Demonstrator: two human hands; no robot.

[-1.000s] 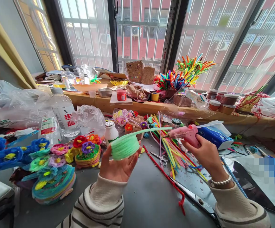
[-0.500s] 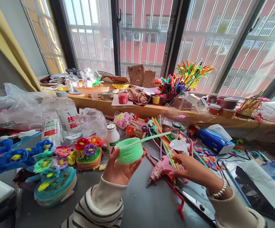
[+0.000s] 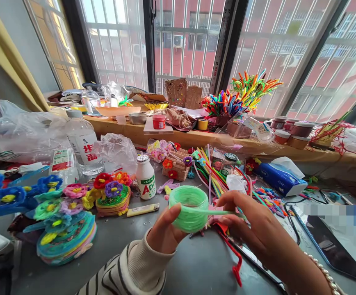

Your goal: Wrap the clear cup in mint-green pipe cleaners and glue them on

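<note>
My left hand (image 3: 165, 233) holds a coiled green pipe-cleaner cup (image 3: 188, 207) from below, thumb against its side. A loose green end (image 3: 216, 212) runs right from the coil. My right hand (image 3: 252, 223) pinches that end between thumb and fingers, close beside the coil. The pink glue gun (image 3: 211, 219) lies on the grey table behind the coil, mostly hidden by my hands.
Stacked pipe-cleaner flower coasters (image 3: 67, 229) sit at left, a small white bottle (image 3: 145, 177) and a lighter (image 3: 142, 209) ahead. Coloured pipe cleaners (image 3: 215, 176), a blue tissue pack (image 3: 278, 178), a red pipe cleaner (image 3: 235, 262) and scissors (image 3: 258, 268) lie at right.
My right hand put the pink glue gun down on the table and moved over to pinch the coil's loose end. My left hand lowered the coil and tilted its opening upward.
</note>
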